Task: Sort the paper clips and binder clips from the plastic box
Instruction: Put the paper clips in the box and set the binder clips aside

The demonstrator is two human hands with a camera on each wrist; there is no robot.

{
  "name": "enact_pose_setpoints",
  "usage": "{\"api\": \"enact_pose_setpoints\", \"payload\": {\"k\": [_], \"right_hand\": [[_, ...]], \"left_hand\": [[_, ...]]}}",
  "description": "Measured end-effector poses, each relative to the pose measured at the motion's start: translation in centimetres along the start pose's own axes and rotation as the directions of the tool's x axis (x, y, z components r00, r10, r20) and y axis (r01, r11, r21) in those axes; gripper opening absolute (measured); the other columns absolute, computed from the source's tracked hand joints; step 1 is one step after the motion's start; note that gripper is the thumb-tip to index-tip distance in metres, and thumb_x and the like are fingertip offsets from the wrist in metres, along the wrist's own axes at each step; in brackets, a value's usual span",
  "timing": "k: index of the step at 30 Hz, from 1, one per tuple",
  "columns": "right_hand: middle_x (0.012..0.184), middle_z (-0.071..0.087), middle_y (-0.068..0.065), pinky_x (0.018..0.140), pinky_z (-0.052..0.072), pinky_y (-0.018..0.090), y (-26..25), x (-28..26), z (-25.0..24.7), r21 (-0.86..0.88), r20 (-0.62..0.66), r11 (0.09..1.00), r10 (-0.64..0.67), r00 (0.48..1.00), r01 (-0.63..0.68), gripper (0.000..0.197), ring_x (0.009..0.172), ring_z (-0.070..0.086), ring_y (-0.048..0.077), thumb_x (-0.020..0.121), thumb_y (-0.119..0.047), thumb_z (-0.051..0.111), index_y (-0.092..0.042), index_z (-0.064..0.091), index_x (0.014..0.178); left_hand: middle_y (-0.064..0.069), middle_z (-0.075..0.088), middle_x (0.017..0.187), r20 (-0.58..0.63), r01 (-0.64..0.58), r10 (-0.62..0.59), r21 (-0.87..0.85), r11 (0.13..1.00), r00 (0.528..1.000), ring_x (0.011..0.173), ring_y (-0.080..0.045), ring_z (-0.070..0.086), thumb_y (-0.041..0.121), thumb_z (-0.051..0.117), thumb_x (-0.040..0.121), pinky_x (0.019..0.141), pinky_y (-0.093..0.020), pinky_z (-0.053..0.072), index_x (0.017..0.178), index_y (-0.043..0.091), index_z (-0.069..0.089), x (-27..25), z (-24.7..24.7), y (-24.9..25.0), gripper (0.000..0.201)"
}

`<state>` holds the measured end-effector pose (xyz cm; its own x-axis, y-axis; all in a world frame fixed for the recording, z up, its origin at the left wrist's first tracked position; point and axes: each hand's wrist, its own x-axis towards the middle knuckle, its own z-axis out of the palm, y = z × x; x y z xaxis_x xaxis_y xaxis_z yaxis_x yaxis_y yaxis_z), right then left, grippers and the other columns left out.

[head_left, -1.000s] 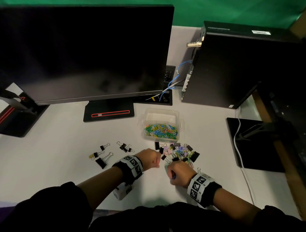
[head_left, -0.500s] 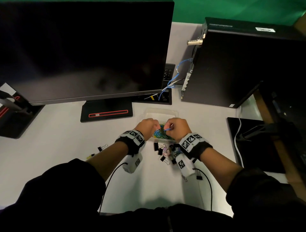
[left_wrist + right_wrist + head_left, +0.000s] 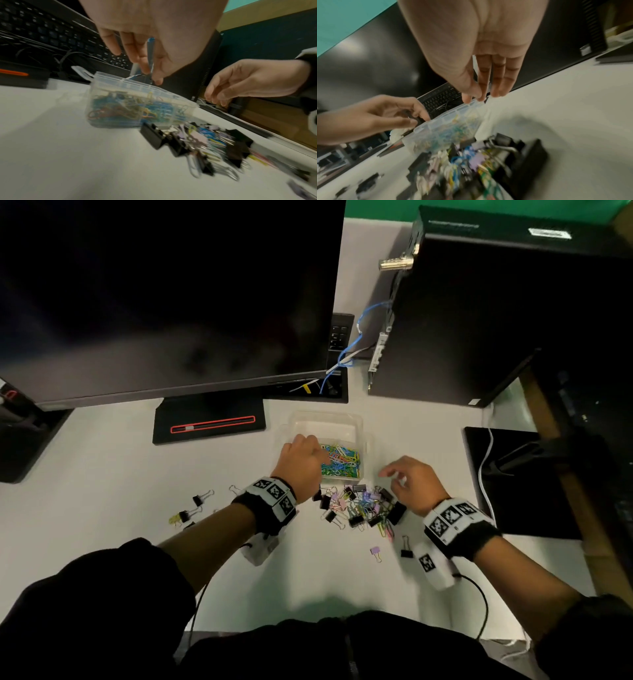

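- My left hand (image 3: 301, 462) hangs over the near-left edge of the plastic box (image 3: 327, 424), its fingers (image 3: 137, 54) curled downward and close together; whether they pinch anything I cannot tell, as the wrist view is blurred there.
- My right hand (image 3: 412, 482) hovers just right of the box, fingers (image 3: 498, 81) straight, close together and holding nothing, thumb alongside them.
- The box sits open on the white table (image 3: 102, 474), its near half filled with coloured paper clips (image 3: 342, 462), which I judge makes it the clips' sorting place.
- Just in front of it lies the mixed pile (image 3: 359, 506) of binder clips and stray paper clips, under both hands' reach, presumably so each piece travels only a short way.
- Off to the left, a few sorted binder clips (image 3: 197, 508) lie apart from the pile; two strays (image 3: 406, 549) rest near my right wrist.
- Much of the pile looks unsorted.
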<state>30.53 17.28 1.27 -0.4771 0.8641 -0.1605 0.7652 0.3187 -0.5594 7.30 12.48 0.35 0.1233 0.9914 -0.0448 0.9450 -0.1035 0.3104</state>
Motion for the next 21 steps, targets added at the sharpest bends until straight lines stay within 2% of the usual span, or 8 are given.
{"api": "enact_pose_setpoints", "payload": {"k": [2, 4, 7, 10, 12, 15, 18, 21], "right_hand": [[0.097, 0.062, 0.013, 0.079, 0.045, 0.031, 0.9, -1.4, 0.2, -0.042, 0.093, 0.999, 0.024, 0.995, -0.020, 0.027, 0.082, 0.052, 0.020, 0.078, 0.003, 0.058, -0.013, 0.069, 0.097], [0.096, 0.059, 0.010, 0.075, 0.039, 0.026, 1.6, -2.3, 0.8, -0.090, 0.138, 0.995, 0.058, 0.989, -0.045, 0.025, 0.088, 0.055, 0.025, 0.076, -0.004, 0.064, -0.016, 0.068, 0.097], [0.093, 0.052, 0.005, 0.071, 0.037, 0.024, 1.8, -3.3, 1.6, -0.125, 0.114, 0.987, 0.117, 0.987, -0.102, 0.023, 0.089, 0.056, 0.025, 0.072, -0.013, 0.072, -0.018, 0.066, 0.094], [0.097, 0.050, 0.005, 0.071, 0.039, 0.024, 1.9, -3.7, 2.2, -0.123, 0.106, 0.982, 0.155, 0.982, -0.142, 0.028, 0.089, 0.055, 0.024, 0.070, -0.018, 0.075, -0.016, 0.064, 0.096], [0.097, 0.049, 0.004, 0.072, 0.040, 0.025, 2.1, -3.9, 2.5, -0.111, 0.102, 0.982, 0.165, 0.981, -0.154, 0.031, 0.090, 0.056, 0.025, 0.069, -0.016, 0.075, -0.015, 0.064, 0.097], [0.099, 0.054, 0.009, 0.074, 0.044, 0.028, 2.4, -4.2, 2.4, -0.083, 0.075, 0.983, 0.168, 0.983, -0.162, 0.030, 0.089, 0.057, 0.027, 0.067, -0.012, 0.075, -0.014, 0.065, 0.095], [0.094, 0.050, 0.004, 0.072, 0.042, 0.027, 2.9, -4.4, 1.7, -0.057, 0.026, 0.980, 0.193, 0.981, -0.191, 0.029, 0.084, 0.056, 0.025, 0.066, -0.011, 0.074, -0.013, 0.064, 0.094], [0.093, 0.046, 0.001, 0.073, 0.042, 0.026, 3.8, -4.7, 1.1, -0.084, 0.038, 0.969, 0.238, 0.971, -0.234, 0.029, 0.083, 0.055, 0.024, 0.067, -0.010, 0.073, -0.011, 0.063, 0.094]], "left_hand": [[-0.011, 0.058, 0.108, 0.056, -0.153, 0.159, -0.094, 0.984, 0.986, 0.103, -0.030, 0.050, 0.007, 0.041, 0.083, 0.091, -0.042, 0.041, 0.106, 0.011, 0.064, -0.7, 0.7, 0.6, 0.033], [-0.012, 0.059, 0.106, 0.174, -0.254, 0.276, -0.137, 0.957, 0.945, 0.102, -0.030, 0.053, 0.010, 0.043, 0.085, 0.091, -0.043, 0.045, 0.107, 0.010, 0.064, -1.5, 1.5, 1.5, 0.030], [-0.011, 0.053, 0.121, 0.330, -0.281, 0.311, -0.134, 0.950, 0.891, 0.114, -0.028, 0.049, 0.015, 0.049, 0.089, 0.098, -0.039, 0.042, 0.121, 0.013, 0.057, -2.1, 2.8, 3.1, 0.033], [-0.013, 0.045, 0.130, 0.413, -0.254, 0.274, -0.102, 0.962, 0.869, 0.120, -0.029, 0.045, 0.020, 0.053, 0.090, 0.101, -0.038, 0.040, 0.132, 0.013, 0.046, -2.4, 3.9, 4.5, 0.044], [-0.013, 0.043, 0.130, 0.418, -0.217, 0.239, -0.100, 0.971, 0.876, 0.117, -0.029, 0.047, 0.018, 0.054, 0.090, 0.099, -0.036, 0.039, 0.133, 0.011, 0.044, -2.5, 4.4, 5.1, 0.045], [-0.014, 0.044, 0.127, 0.364, -0.169, 0.208, -0.137, 0.976, 0.908, 0.111, -0.031, 0.052, 0.012, 0.052, 0.091, 0.094, -0.035, 0.041, 0.124, 0.008, 0.050, -2.7, 4.6, 5.5, 0.034], [-0.013, 0.047, 0.123, 0.318, -0.137, 0.200, -0.209, 0.968, 0.927, 0.108, -0.031, 0.054, 0.009, 0.052, 0.090, 0.092, -0.035, 0.042, 0.117, 0.006, 0.052, -3.1, 4.6, 5.1, 0.027], [-0.013, 0.049, 0.119, 0.306, -0.119, 0.188, -0.230, 0.966, 0.933, 0.104, -0.029, 0.055, 0.009, 0.053, 0.089, 0.090, -0.033, 0.042, 0.115, 0.005, 0.053, -3.9, 4.3, 4.2, 0.026]]}}
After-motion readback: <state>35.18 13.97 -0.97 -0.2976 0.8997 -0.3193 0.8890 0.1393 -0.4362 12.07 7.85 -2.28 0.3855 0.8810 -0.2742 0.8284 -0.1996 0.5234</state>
